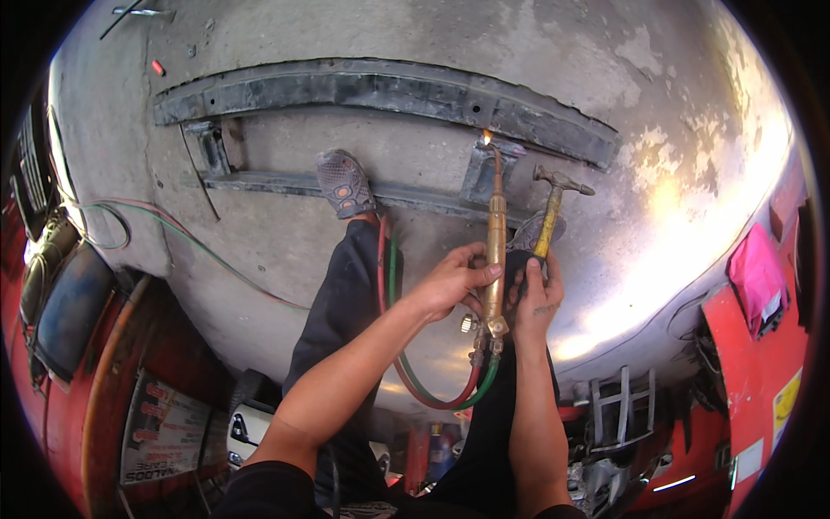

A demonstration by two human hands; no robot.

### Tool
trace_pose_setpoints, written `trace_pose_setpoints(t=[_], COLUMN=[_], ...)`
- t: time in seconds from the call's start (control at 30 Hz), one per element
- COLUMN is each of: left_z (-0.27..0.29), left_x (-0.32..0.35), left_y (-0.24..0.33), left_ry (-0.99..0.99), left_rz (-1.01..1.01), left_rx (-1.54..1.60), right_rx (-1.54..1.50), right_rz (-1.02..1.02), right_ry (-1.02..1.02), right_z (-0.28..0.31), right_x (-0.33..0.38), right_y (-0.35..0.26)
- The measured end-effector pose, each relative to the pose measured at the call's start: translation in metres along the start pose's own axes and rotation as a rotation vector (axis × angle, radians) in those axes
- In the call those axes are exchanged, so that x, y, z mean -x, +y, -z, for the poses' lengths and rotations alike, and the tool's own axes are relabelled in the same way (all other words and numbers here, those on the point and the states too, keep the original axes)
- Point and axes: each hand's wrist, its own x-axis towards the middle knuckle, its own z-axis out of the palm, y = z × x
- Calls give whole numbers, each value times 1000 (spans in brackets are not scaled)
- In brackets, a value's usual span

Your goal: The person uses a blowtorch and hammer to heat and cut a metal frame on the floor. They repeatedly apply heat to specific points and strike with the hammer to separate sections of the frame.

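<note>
A brass gas torch [495, 229] stands nearly upright in the picture, gripped around its body by my left hand [460, 278]. At its bent tip burns a small orange flame [487, 137], close to the dark metal bumper beam [346, 91]. Just below the flame is a short metal bracket [489, 173], joined to a thinner metal rail [285, 183]. My right hand [538, 298] is closed on the yellow handle of a hammer [550, 208], whose head points away from me. Red and green hoses [441, 403] loop down from the torch's valves.
My shoes [346, 183] stand at the thinner rail. The hoses run left across the concrete floor [259, 285]. Far left are a dark blue cylinder [78, 298] and a printed sign [169, 428]. A pink cloth [757, 278] hangs on red metal at the right, beside bright sunlight.
</note>
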Motion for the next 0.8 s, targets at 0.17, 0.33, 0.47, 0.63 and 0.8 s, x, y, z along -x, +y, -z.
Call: trace_pose_setpoints(t=[0.17,0.33,0.47,0.63,0.8], left_z=[-1,1,2,1,1], left_x=[2,3,3,5,6], left_y=[0,0,0,2,4], left_ry=[16,5,-4,-14,-11], left_rz=[3,-25,-16,-6,-1], left_rx=[-6,25,46,51,60], right_rx=[-5,15,55,63,70], right_rz=[25,3,-1,12,13], right_ry=[-3,-24,-25,-26,-30], right_z=[-1,-2,-3,-3,-4], right_x=[-6,-8,-9,-12,-13], right_y=[6,3,3,9,10])
